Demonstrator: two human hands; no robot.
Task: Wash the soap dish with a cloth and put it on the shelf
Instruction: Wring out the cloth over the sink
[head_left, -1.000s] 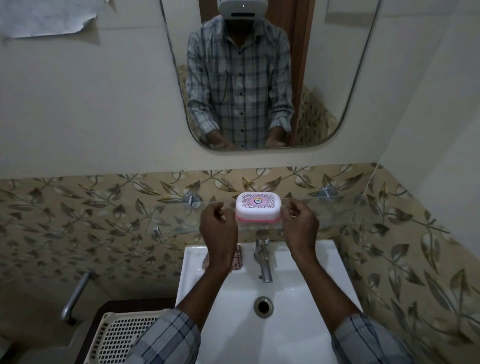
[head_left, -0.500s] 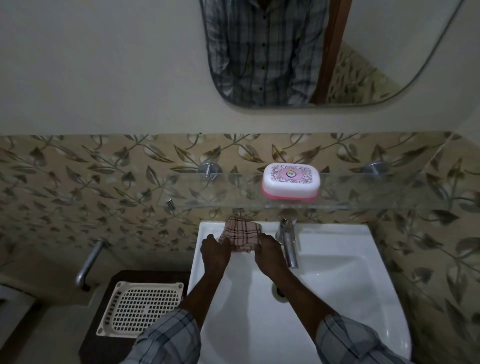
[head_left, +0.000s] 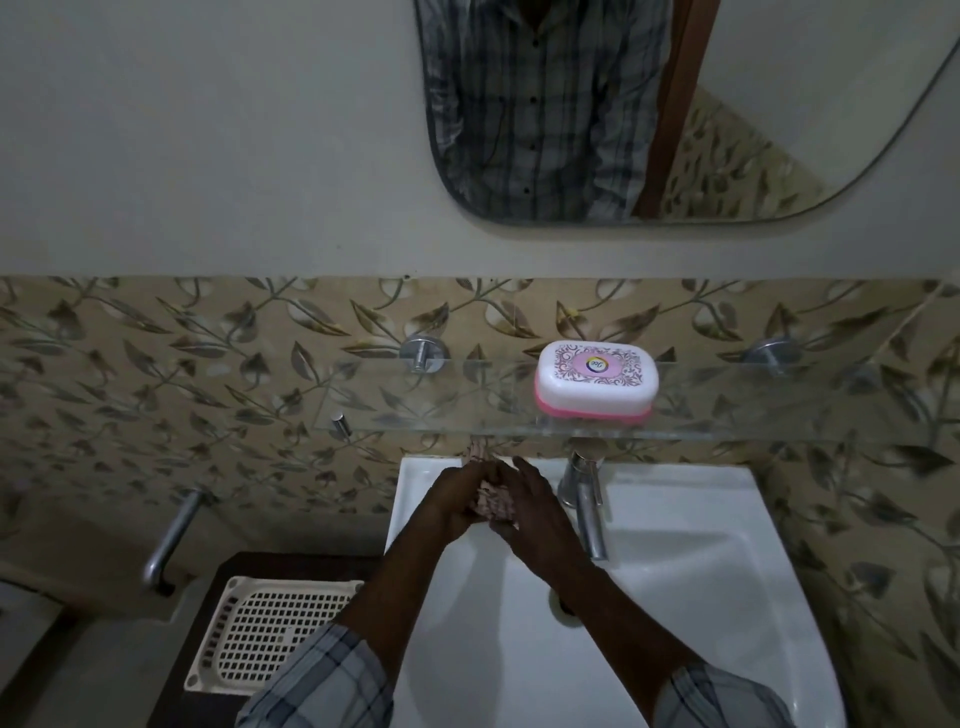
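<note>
Wringing seems the step in hand: left hand (head_left: 457, 499) and right hand (head_left: 537, 522) both curl round the checked cloth (head_left: 491, 503) over the sink (head_left: 675, 571), just under the glass shelf (head_left: 467, 422). Soap dish (head_left: 597, 376) sits lidded on that shelf, near its front edge; a hand rising sharply could knock the glass and slide it off.

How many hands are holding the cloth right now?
2: the left hand grips the cloth from its left, the right hand from its right, both over the sink.

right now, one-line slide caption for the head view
Left hand and right hand grip the cloth over the sink; the soap dish sits on the glass shelf.
</note>
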